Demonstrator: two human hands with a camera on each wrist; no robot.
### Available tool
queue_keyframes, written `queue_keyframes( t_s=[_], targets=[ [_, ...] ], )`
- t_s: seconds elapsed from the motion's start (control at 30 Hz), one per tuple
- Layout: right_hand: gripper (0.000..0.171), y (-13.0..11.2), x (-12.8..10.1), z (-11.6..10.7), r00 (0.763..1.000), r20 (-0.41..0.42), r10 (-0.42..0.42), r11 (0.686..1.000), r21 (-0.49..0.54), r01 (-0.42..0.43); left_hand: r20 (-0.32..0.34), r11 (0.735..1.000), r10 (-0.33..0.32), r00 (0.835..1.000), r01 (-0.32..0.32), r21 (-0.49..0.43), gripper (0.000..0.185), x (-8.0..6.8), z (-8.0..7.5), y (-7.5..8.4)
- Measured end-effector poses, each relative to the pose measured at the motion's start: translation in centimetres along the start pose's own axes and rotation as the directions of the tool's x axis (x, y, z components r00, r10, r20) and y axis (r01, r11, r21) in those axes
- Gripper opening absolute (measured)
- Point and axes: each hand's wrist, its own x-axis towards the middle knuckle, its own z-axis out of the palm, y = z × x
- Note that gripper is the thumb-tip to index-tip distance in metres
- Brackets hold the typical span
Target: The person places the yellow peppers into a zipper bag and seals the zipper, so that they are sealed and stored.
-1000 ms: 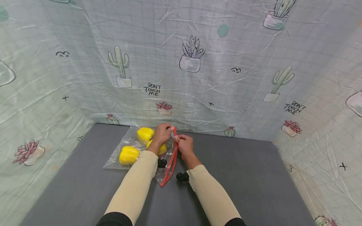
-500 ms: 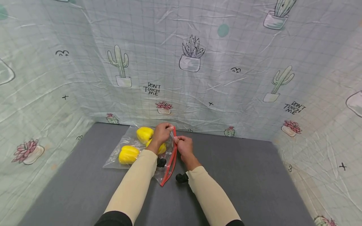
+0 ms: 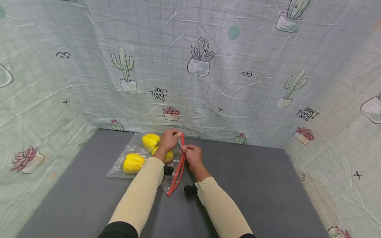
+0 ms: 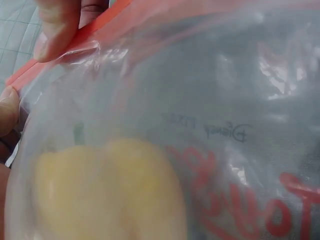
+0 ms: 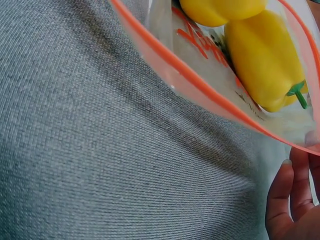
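A clear zip bag [image 3: 119,171] with a red zip strip [image 3: 179,172] lies on the left half of the table, its mouth to the right. Three yellow bell peppers [image 3: 134,163] are inside; one is partly hidden behind my left forearm. My left hand [image 3: 168,141] pinches the far corner of the red strip. Just nearer, my right hand [image 3: 193,155] pinches the same strip between thumb and curled fingers. Through the mouth in the right wrist view, the strip's two sides stand apart around a bell pepper [image 5: 262,57] with a green stem. Red lettering [image 4: 232,210] shows through the plastic.
The grey table [image 3: 253,188] extends to both sides of the bag. Cloth printed with cacti [image 3: 199,99] hangs behind and at both sides, meeting the table's far edge close beyond my hands. A small black camera [image 3: 190,189] sits at my right wrist.
My right hand has slid slightly toward me along the red strip. My left hand keeps its hold at the far corner, and the bag and peppers lie as before.
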Motion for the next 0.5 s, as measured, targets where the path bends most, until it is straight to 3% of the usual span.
queue_keyframes(
  t_s=[0.27, 0.5],
  targets=[
    [0.017, 0.11, -0.28, 0.06, 1.000, -0.014, 0.023, 1.000, -0.008, -0.023, -0.018, 1.000, 0.027, 0.999, -0.027, 0.001, 0.026, -0.28, -0.09, 0.21],
    [0.017, 0.24, -0.69, 0.08, 1.000, -0.024, 0.008, 1.000, -0.028, -0.008, -0.008, 1.000, -0.006, 1.000, 0.006, 0.004, 0.029, -0.08, -0.06, 0.16]
  ],
)
